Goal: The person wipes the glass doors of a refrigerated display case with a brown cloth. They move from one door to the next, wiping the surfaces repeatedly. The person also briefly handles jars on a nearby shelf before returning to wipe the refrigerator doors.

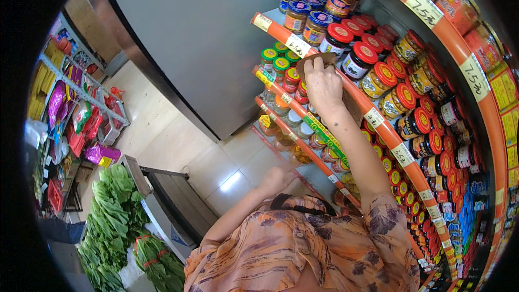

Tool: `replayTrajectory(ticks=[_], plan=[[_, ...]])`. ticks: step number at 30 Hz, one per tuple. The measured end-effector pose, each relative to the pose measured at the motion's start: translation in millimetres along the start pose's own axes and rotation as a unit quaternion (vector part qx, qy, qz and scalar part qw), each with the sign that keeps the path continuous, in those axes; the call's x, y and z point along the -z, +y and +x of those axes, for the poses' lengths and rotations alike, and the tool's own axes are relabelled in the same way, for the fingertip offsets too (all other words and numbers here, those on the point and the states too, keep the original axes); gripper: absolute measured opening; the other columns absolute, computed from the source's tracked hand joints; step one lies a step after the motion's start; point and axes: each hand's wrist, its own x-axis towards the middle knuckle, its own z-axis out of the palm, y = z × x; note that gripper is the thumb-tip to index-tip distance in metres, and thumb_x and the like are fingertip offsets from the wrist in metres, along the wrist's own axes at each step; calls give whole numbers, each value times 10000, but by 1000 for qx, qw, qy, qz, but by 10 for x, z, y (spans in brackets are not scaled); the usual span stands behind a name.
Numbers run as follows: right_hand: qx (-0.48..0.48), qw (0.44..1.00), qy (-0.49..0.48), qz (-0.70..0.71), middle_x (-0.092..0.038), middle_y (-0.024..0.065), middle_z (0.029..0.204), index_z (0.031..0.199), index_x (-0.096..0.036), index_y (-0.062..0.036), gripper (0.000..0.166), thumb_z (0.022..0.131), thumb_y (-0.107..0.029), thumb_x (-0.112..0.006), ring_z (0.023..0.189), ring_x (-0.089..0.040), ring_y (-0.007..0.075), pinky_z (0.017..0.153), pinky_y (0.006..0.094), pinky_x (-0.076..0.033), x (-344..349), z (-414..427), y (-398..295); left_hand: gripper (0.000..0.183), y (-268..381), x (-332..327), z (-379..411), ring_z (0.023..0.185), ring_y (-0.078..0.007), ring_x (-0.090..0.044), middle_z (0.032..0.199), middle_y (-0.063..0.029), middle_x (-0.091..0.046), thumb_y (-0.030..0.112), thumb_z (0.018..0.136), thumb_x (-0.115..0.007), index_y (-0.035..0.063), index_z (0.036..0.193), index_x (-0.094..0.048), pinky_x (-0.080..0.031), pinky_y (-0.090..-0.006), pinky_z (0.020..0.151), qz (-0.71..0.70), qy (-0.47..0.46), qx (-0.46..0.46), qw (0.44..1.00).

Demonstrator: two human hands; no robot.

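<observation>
My right hand (323,85) grips a brown cloth (307,67) against the orange front edge of a shelf (367,107) that carries price tags. Part of the cloth hangs down behind my forearm. Jars with red lids (360,59) and dark contents stand just beyond my fingers. To their left are jars with blue lids (318,24). Below that edge, green-lidded jars (279,63) fill part of a lower shelf. My left hand (277,178) hangs low in front of my body, over the floor. It is blurred, and its fingers are partly hidden from view.
A grey metal panel (202,40) stands at the shelf's left end. Behind me on the left, leafy greens (111,207) lie beside a table edge (166,221). Bagged goods (81,117) fill a far rack. A higher shelf edge (454,40) curves along the right.
</observation>
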Motion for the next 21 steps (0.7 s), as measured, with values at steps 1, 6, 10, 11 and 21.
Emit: replayTrajectory(ticks=[1, 6, 10, 11, 21], plan=[[18, 994, -15, 106, -617, 138, 964, 1025, -625, -11, 273, 767, -98, -640, 762, -660, 300, 635, 369, -550, 38, 0, -36, 376, 38, 27, 22, 899, -295, -680, 999, -183, -689, 213, 877, -685, 64, 1219, -638, -536, -400, 777, -67, 48, 25, 996], [45, 916, -107, 383, -579, 161, 1180, 1272, -501, -47, 519, 772, -62, -640, 1011, -615, 391, 823, 469, -518, 138, -497, -372, 487, 382, 345, 303, 1122, -164, -574, 1300, -78, -577, 321, 1001, -555, 44, 1391, -463, -467, -344, 954, -448, 225, 115, 858], [73, 888, -43, 452, -507, 189, 1244, 1279, -449, -9, 533, 794, -89, -658, 1054, -566, 396, 856, 470, -490, -47, -942, -586, 492, 628, 430, 586, 1191, -162, -518, 1319, -57, -546, 401, 1022, -491, 72, 1385, -453, -425, -329, 1007, -538, 287, 98, 786], [71, 876, -53, 475, -492, 203, 1289, 1302, -437, 2, 557, 798, -93, -656, 1120, -538, 406, 904, 472, -474, -80, -1001, -589, 488, 672, 422, 674, 1193, -164, -514, 1315, -56, -545, 416, 1023, -482, 78, 1376, -462, -423, -327, 1010, -542, 303, 104, 777], [24, 828, 98, 551, -432, 247, 1415, 1356, -466, 24, 656, 785, -159, -732, 1268, -455, 411, 1069, 474, -363, -63, -1225, 228, 459, 1038, 537, 1364, 1203, -196, -534, 1314, -120, -553, 160, 976, -582, -10, 1371, -421, -432, -338, 1015, -366, 399, -10, 840]])
